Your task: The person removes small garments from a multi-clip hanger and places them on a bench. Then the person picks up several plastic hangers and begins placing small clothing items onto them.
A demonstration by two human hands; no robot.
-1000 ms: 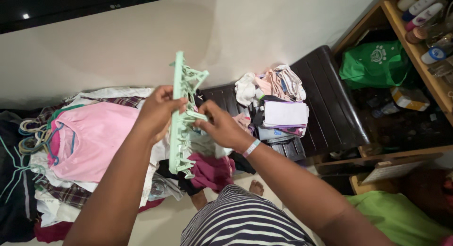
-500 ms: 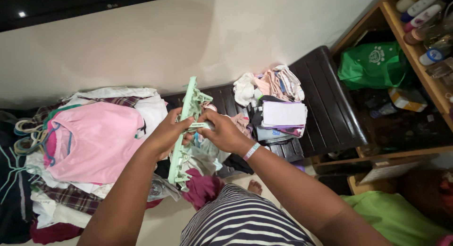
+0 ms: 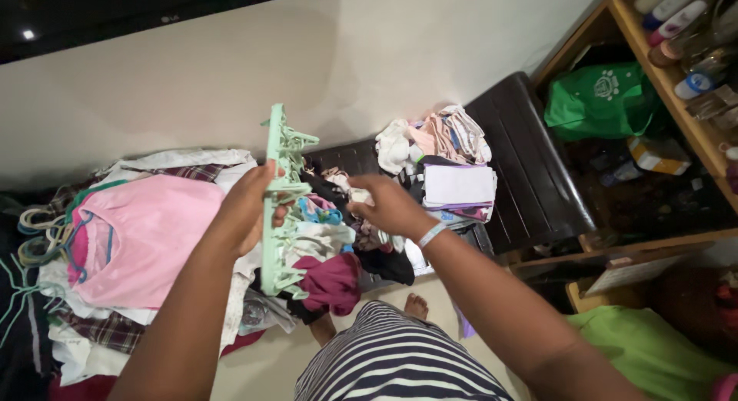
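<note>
My left hand grips a pale green plastic clip hanger, held edge-on and nearly upright. Several small garments hang from its clips: a white one, a blue-patterned one and a maroon one. My right hand, with a pale wristband, is closed on a small light piece of cloth just right of the hanger. Below, my striped shirt and a bare foot show.
A pile of clothes with a pink top and loose hangers lies at left. A dark slatted bench carries folded laundry. A wooden shelf with bottles and a green bag stands at right. A green cloth lies lower right.
The hanger has risen and shifted left in my left hand. My right hand has come off the hanger's clips and moved right, pinching a small light cloth.
</note>
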